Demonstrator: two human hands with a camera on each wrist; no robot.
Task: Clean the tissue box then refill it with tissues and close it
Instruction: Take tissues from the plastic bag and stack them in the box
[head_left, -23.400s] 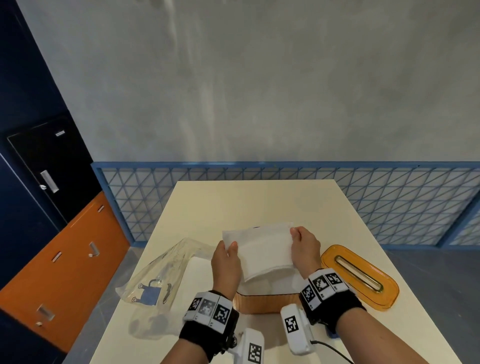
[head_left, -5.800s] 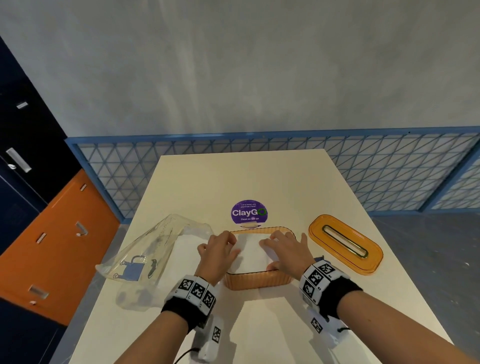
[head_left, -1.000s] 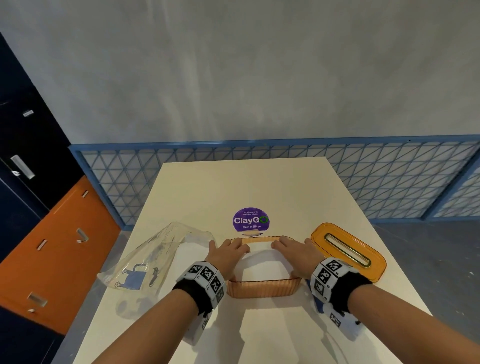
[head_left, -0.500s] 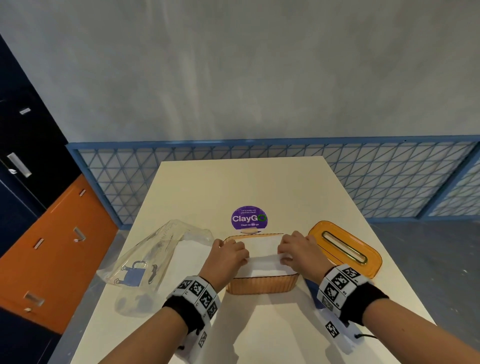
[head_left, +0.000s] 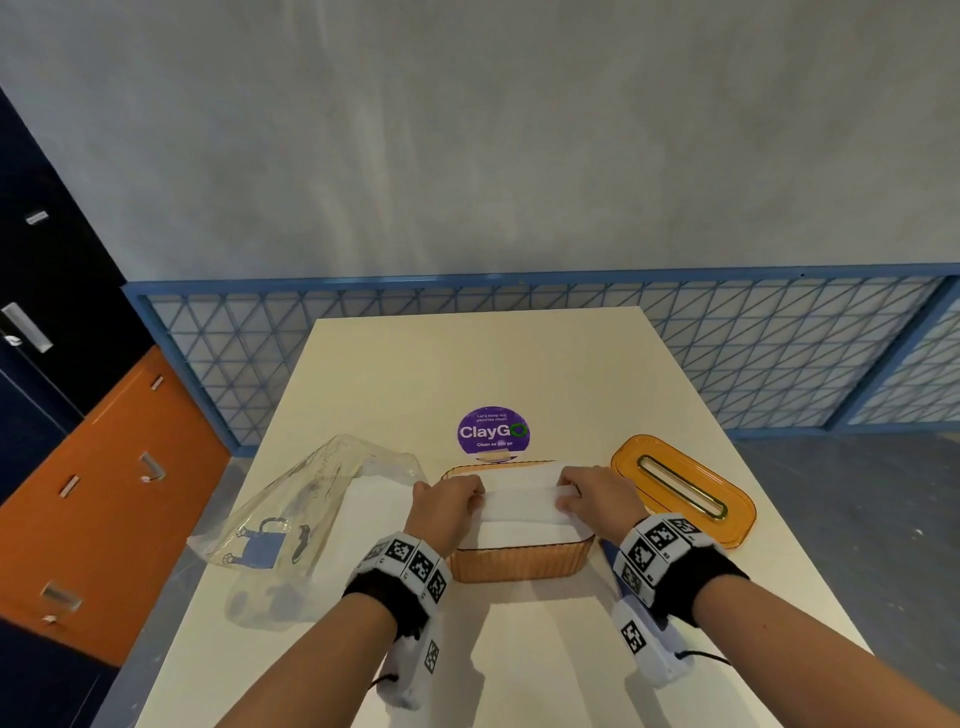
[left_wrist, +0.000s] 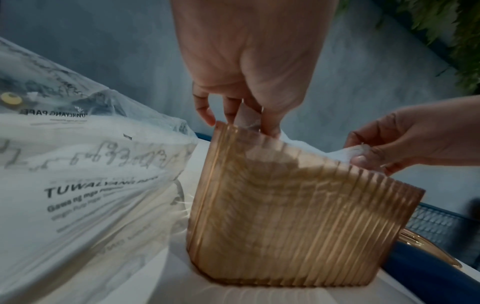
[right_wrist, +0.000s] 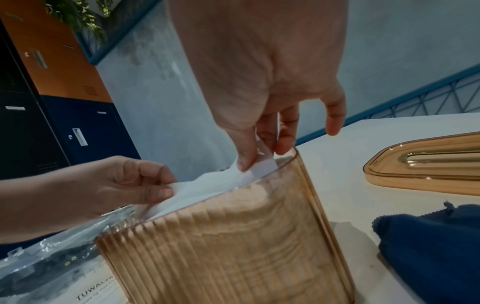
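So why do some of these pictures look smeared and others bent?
Head view: sharp, but the wide lens bows the blue railing and stretches the forearms. Left wrist view: motion blur smears the ribbed amber tissue box and the print on the plastic tissue bag. Right wrist view: the box ribs are softly blurred and the lid shows glints.

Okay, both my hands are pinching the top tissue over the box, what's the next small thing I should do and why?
Probably lift that top tissue a little higher at its middle, so it can feed through the slot of the lid. The left hand and right hand each pinch an end, the tissue box looks filled, and the lid lies apart on the table to its right.
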